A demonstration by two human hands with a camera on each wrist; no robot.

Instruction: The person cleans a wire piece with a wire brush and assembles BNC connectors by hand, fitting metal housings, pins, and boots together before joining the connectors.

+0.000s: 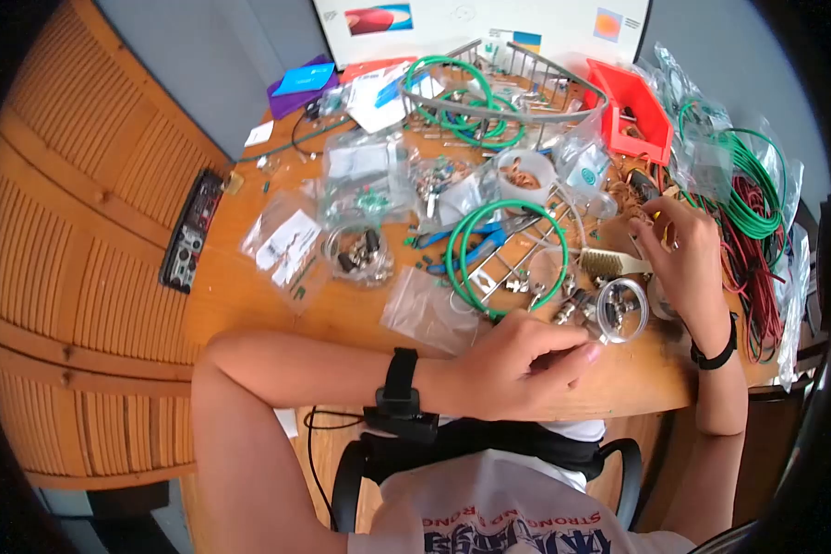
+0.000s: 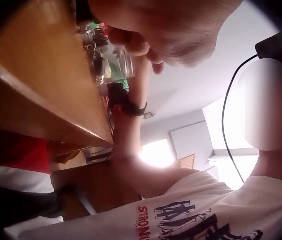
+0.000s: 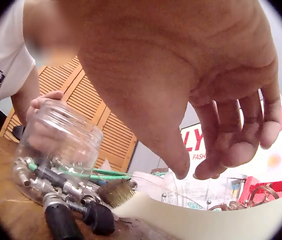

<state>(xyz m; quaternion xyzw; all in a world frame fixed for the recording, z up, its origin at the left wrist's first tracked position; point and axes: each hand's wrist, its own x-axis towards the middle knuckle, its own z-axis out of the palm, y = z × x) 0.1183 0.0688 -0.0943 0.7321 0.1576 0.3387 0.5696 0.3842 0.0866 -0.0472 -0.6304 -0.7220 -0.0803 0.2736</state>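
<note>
A clear jar (image 1: 622,310) with metal connectors around it stands near the table's front right edge. My left hand (image 1: 517,365) holds its near side with thumb and fingers; the right wrist view shows this hand (image 3: 43,107) behind the jar (image 3: 61,140). Part of that grip is hidden. My right hand (image 1: 691,254) hovers over the right side, beside brown coiled pieces (image 1: 630,196). In the right wrist view, the fingers of my right hand (image 3: 191,175) bend loosely towards the thumb with nothing visible between them. Below it lies a pale-handled brush (image 3: 118,194).
Green cable loops (image 1: 508,258), blue-handled pliers (image 1: 475,247), plastic bags (image 1: 369,175) and a white tub (image 1: 524,175) crowd the middle. A red bin (image 1: 632,115) stands at the back right, near coiled green cable (image 1: 757,198) and dark red wires (image 1: 757,295).
</note>
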